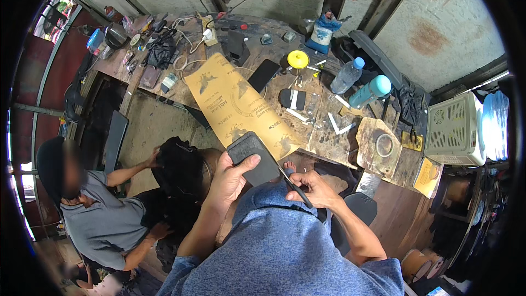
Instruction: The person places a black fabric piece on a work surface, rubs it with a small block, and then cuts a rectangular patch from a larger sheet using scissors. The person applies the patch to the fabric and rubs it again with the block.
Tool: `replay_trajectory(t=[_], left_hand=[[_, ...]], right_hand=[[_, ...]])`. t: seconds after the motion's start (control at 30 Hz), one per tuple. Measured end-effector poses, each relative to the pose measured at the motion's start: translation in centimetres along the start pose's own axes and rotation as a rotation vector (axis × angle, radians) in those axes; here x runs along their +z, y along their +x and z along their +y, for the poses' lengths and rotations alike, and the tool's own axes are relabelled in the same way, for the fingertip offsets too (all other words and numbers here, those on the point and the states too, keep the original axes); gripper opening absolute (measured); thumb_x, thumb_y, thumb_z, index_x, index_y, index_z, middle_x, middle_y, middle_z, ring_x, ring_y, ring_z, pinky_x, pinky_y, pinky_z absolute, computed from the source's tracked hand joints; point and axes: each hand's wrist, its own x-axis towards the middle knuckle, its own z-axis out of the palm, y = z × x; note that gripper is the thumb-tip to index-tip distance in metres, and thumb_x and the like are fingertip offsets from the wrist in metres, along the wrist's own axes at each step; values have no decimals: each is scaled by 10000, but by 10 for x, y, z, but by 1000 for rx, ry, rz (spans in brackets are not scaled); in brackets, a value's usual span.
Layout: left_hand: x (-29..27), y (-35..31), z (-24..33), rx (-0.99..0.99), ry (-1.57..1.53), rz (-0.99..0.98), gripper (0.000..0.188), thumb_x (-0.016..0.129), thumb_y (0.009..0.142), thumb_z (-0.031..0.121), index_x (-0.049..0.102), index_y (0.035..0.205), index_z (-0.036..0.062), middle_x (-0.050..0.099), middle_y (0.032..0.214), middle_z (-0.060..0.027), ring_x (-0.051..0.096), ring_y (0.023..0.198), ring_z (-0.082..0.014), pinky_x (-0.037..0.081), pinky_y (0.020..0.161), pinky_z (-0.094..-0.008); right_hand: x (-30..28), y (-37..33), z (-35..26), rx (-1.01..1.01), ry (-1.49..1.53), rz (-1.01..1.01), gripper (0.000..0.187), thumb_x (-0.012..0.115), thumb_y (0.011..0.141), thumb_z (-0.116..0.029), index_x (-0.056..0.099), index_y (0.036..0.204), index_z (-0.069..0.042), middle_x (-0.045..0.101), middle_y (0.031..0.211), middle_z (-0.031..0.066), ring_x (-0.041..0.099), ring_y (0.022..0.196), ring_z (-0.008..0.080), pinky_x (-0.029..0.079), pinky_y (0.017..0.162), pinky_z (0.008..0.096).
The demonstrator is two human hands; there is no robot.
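Note:
My left hand (226,180) grips a dark grey, flat rectangular piece (255,160) with rounded corners, the thumb lying across its face. A slim black-handled tool (300,194) is held in my right hand (318,187); it runs along the right edge of the dark piece. Whether it is a knife or scissors I cannot make out. Just beyond both hands, a long brown sheet (235,98) printed with birds, apparently the back of sandpaper, slants over the bench. Its near end lies close behind the dark piece.
On the wooden bench (323,131) are a black phone (263,75), a yellow round-topped object (298,59), a clear bottle (347,75), a turquoise bottle (370,92) and white strips (333,123). A co-worker (98,214) sits at left, hands by a black bundle (178,167).

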Motion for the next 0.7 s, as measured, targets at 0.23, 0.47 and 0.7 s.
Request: replay_trajectory(t=[0.23,0.47,0.7], left_hand=[[13,-10,1,-10,-30,-51,419,740,972,-32,603,1367,-2,728,1232,-85,707,1133,-177,575,997,-338],[17,-17,-4,7,-22,-52,414,767,955,-29,614,1338,0,733,1212,-75,710,1100,-161,571,975,-328],[23,-22,-1,19,-28,-27,448,771,949,-33,593,1359,-1,723,1235,-84,703,1120,-165,569,984,-332]], right_hand=[[0,-5,-9,-40,-42,46,674,774,887,-668,496,789,-61,404,616,59,455,581,237,405,623,416],[-5,-7,-16,16,-40,21,663,818,865,-629,521,769,-44,419,609,60,457,580,213,369,587,402],[-9,-9,-20,-1,-60,3,641,818,880,-611,511,791,-55,428,649,54,459,635,193,381,622,394]])
